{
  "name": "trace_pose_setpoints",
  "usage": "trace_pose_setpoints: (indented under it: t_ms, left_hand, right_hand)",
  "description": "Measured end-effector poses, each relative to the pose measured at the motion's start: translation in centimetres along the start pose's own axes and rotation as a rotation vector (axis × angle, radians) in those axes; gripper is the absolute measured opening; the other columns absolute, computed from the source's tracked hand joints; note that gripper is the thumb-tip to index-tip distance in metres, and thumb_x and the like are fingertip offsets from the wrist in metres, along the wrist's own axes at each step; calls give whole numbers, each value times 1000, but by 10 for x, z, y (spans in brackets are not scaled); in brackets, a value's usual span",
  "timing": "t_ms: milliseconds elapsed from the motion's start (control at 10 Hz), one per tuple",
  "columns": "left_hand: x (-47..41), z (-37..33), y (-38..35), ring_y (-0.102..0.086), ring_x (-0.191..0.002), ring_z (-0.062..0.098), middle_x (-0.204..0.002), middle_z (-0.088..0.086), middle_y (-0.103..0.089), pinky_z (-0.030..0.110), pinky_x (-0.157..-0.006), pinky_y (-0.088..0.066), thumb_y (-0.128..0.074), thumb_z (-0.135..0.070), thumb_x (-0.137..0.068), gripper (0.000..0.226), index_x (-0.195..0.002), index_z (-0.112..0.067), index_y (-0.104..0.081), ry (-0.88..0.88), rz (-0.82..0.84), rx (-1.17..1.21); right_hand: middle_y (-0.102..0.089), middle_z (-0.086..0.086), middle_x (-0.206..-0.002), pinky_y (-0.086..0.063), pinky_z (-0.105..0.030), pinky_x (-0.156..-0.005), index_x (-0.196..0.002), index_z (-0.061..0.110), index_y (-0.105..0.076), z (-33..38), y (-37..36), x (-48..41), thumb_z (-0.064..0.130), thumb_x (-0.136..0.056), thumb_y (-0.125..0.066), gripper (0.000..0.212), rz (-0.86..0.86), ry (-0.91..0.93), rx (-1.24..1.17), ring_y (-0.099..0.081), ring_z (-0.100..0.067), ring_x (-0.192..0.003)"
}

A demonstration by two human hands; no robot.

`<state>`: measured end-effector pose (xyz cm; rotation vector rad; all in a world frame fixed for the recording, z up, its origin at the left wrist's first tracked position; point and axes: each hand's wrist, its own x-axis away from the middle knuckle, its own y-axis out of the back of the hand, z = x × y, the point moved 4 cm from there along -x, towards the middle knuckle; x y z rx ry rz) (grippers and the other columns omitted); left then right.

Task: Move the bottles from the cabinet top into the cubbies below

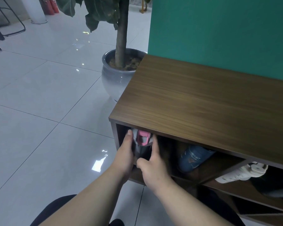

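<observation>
A grey bottle with a pink lid point(142, 141) stands in the leftmost top cubby of the wooden cabinet point(203, 101). My left hand point(125, 154) grips its left side and my right hand point(151, 162) holds its right side. A blue bottle point(193, 158) lies tilted in the cubby to the right. Further right a white bottle point(242, 173) lies on its side in a third cubby. The cabinet top shows bare wood in view.
A large grey pot point(116, 79) with a tree stands on the tiled floor just left of the cabinet. A green wall point(219, 30) rises behind the cabinet. Black chair legs point(0, 30) stand at the far left. Lower cubbies look dark.
</observation>
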<state>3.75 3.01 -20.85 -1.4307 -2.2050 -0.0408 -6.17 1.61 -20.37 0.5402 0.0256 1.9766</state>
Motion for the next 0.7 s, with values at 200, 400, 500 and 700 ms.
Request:
trace_pose_setpoints:
  t_ms: [200, 400, 500, 700]
  left_hand:
    - [-6, 2, -2, -71, -100, -2, -111, -9, -78, 11, -72, -52, -28, -49, -104, 50, -123, -26, -68, -38, 20, 10]
    - [-7, 7, 3, -71, -106, 7, -116, -4, -77, 18, -74, -54, -30, -52, -102, 50, -122, -26, -68, -23, -10, -6]
    - [1, 11, 8, -68, -111, 11, -120, -5, -74, 26, -76, -54, -35, -60, -95, 50, -123, -33, -65, 26, -71, -65]
    - [35, 13, -6, -72, -79, -7, -96, -14, -79, 17, -70, -49, -34, -64, -96, 49, -108, -35, -72, 112, 24, -168]
  right_hand:
    - [-60, 9, -140, -52, -37, -101, -151, 59, -12, -1, 0, 1, 28, -63, -56, 103, -25, 36, 25, -60, -16, -120]
    - [-59, 13, -140, -51, -33, -100, -153, 57, -14, 0, 4, 2, 29, -67, -59, 101, -36, 40, 27, -60, -13, -118]
    - [-50, 9, -147, -46, -25, -95, -159, 44, -7, 1, 11, 7, 22, -77, -60, 100, -37, 14, 125, -55, -14, -120]
    - [-43, -4, -160, -34, -31, -112, -159, 30, -25, -20, 40, 18, 27, -87, -61, 81, -13, -72, 256, -42, -23, -144]
